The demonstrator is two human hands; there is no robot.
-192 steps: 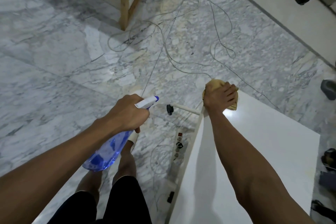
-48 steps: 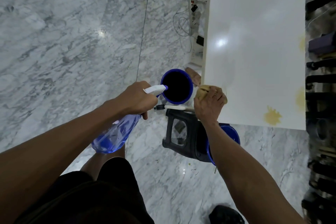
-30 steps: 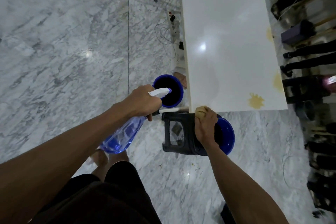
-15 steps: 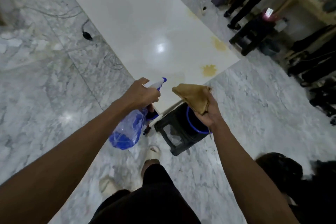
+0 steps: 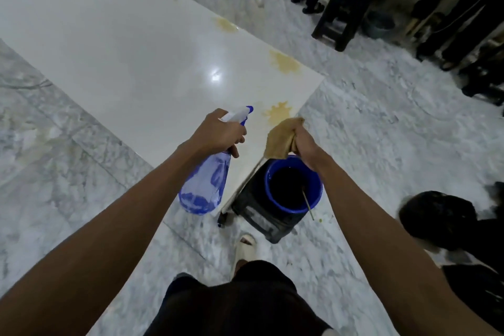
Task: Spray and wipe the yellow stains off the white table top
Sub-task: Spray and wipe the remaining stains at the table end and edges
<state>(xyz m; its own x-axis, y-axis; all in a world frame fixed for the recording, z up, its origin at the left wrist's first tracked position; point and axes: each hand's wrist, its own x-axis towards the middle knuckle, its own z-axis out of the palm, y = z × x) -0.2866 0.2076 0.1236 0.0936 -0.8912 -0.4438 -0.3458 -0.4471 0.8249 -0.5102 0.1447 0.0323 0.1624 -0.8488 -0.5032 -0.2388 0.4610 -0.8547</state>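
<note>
The white table top stretches away to the upper left. Three yellow stains lie along its right edge: the nearest stain by the near corner, a second stain further on, and a third stain beyond it. My left hand grips the neck of a blue spray bottle, whose white nozzle points toward the nearest stain. My right hand holds a tan cloth bunched up in the air just short of the table's near corner.
A blue bucket with a stick in it sits on a black stool right below my right hand. People's legs and a dark stool stand at the upper right. A dark bag lies on the marble floor at right.
I have walked round the table's end, so the stained edge now lies ahead. My right hand lifted the cloth off the table corner and holds it above the bucket.
</note>
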